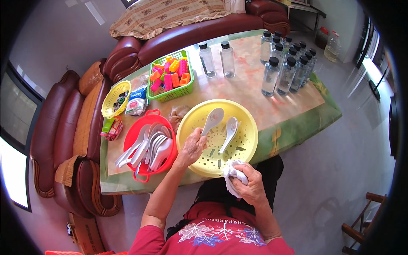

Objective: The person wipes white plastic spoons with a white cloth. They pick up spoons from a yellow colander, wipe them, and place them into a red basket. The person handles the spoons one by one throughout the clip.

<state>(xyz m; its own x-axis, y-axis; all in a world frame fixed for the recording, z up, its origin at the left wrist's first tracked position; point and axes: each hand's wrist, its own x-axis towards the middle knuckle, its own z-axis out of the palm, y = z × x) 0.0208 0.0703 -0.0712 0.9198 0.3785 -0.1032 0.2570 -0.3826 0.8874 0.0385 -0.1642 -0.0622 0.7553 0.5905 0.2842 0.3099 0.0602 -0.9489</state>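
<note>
A white soup spoon (pixel 213 118) with a small printed pattern is in my left hand (pixel 194 147), gripped by its handle with the bowl pointing away from me. It is over a yellow basin (pixel 192 123) with holes in its bottom. Inside that basin lies a second white soup spoon (pixel 230 134). My right hand (pixel 250 183) is closed around a bunched white cloth (pixel 233 173) at the basin's near edge. To the left, a red colander (pixel 169 159) with handles holds several white spoons (pixel 149 144), heaped with their handles toward me.
A green basket (pixel 187 90) of toy bricks and a yellow basket (pixel 108 111) stand at the table's left. A plastic packet (pixel 137 101) and a brown cloth (pixel 178 114) lie nearby. Several black-capped bottles (pixel 285 76) stand at the far right, two more bottles (pixel 228 61) behind the basin. Sofas (pixel 191 38) line the far side.
</note>
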